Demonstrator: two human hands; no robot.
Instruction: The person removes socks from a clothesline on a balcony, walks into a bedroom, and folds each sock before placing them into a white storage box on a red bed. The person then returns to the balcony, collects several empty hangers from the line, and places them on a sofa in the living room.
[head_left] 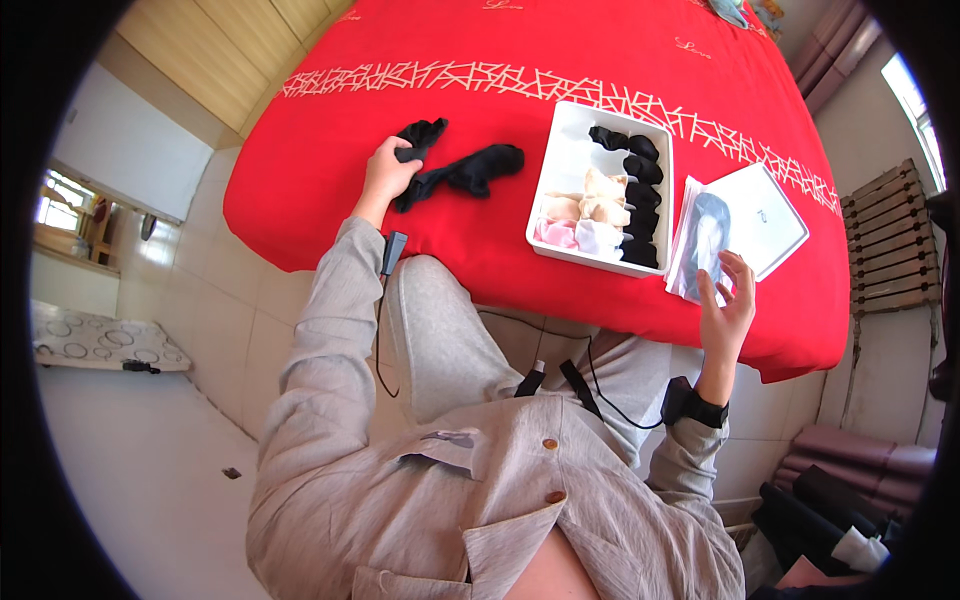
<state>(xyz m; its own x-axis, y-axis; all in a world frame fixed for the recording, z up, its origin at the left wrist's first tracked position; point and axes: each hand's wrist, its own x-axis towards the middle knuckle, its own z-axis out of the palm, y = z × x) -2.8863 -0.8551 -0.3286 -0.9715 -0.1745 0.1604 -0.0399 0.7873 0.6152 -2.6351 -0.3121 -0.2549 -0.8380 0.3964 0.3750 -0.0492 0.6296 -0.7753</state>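
Head view, looking down at a person seated at the edge of a bed with a red cover (pixel 600 40). The left hand (pixel 385 172) rests on the cover with its fingers closed on black socks (pixel 455 165): dark, soft, crumpled pieces, one bunched above the hand, another trailing rightward to a rounded toe end. The socks lie on the red cover, well left of the white organiser tray (pixel 570 140).

The tray is rectangular and shallow. Rolled black socks (pixel 640 195) fill its right-hand column from top to bottom. Its lower left part holds pale rolled pairs, beige and cream above, pink and white below; the upper left part shows bare white floor.

The right hand (pixel 725 310) hovers open, fingers spread, at the bed's near edge, just touching or just over a flat white packet (pixel 740 225) with a dark picture, beside the tray; contact cannot be told.
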